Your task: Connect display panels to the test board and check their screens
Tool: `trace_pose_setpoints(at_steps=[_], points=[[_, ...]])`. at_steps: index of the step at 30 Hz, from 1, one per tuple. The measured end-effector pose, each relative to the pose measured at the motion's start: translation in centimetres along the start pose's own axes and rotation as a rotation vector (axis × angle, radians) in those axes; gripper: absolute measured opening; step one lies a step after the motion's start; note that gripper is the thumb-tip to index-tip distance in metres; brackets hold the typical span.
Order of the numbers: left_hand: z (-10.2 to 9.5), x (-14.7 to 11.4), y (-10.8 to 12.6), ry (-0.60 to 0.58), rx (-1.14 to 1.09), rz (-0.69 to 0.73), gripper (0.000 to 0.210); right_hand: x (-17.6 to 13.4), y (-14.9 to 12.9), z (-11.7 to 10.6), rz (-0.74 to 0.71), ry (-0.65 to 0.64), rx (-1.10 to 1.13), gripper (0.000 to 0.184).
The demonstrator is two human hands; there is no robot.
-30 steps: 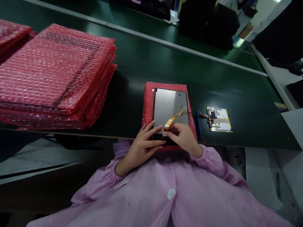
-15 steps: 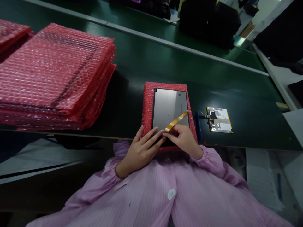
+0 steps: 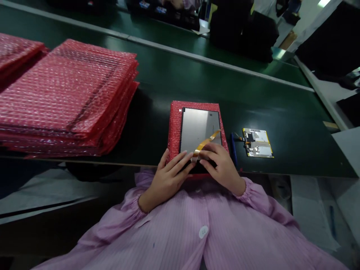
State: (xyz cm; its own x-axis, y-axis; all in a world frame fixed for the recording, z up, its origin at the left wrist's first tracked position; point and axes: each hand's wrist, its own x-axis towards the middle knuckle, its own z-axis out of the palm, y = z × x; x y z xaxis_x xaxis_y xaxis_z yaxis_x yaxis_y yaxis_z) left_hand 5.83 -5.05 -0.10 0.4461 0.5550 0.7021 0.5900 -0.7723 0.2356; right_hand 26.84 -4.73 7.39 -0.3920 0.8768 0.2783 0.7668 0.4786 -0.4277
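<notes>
A display panel [image 3: 197,125] with a grey metallic back lies on a red bubble-wrap pad [image 3: 174,129] at the table's front edge. An orange flex cable [image 3: 203,144] rises from the panel's near end and slants up to the right. My left hand [image 3: 168,180] rests across the near left corner, fingers stretched out, fingertips at the base of the cable. To the right, my right hand [image 3: 222,165] hovers over the near end with thumb and fingers apart, its fingers beside the cable. The panel's near edge is partly hidden under both hands.
A thick stack of red bubble-wrap bags [image 3: 70,90] stands on the left, with another stack [image 3: 17,56] behind. Right of the pad lie a blue pen-like tool [image 3: 234,149] and a battery-like module [image 3: 258,143]. Black boxes [image 3: 242,32] stand beyond the grey strip [image 3: 180,53].
My right hand has shifted slightly right, and its thumb and fingers have parted from their pinch at the cable's base. My left hand stays nearly in place. The whole view has tilted slightly.
</notes>
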Motion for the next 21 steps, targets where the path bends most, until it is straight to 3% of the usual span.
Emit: trace_pose_setpoints(at_steps=[5,6,9,11,14,16,19,21], points=[[-1.9,1.6,0.9,-0.004,0.042,0.016,0.030,-1.9,0.2,-0.2,-0.086,-0.132,-0.374,0.081],[-2.3,2.0,1.1,0.004,0.055,0.033,0.030,-2.1,0.1,-0.1,-0.096,-0.124,-0.402,0.080],[-3.1,3.2,1.7,0.062,0.089,0.067,0.030,-2.2,-0.1,-0.1,-0.112,0.000,-0.448,0.056],[-3.2,3.6,1.9,0.126,0.031,0.021,0.049,-2.3,0.1,-0.5,-0.141,0.121,-0.434,0.059],[-2.8,3.6,1.6,0.182,-0.245,-0.235,0.084,-2.8,0.6,-1.3,-0.150,0.322,-0.221,0.065],[-2.6,3.6,1.0,0.163,-0.596,-0.514,0.080,-3.5,0.8,-1.7,-0.020,0.550,-0.016,0.053],[-2.6,3.6,0.1,0.025,-1.241,-0.879,0.071,-4.2,0.5,-1.8,0.306,0.894,0.345,0.018],[-2.9,3.4,-0.3,-0.159,-1.507,-0.983,0.072,-4.2,-0.2,-1.7,0.416,0.921,0.605,0.020]])
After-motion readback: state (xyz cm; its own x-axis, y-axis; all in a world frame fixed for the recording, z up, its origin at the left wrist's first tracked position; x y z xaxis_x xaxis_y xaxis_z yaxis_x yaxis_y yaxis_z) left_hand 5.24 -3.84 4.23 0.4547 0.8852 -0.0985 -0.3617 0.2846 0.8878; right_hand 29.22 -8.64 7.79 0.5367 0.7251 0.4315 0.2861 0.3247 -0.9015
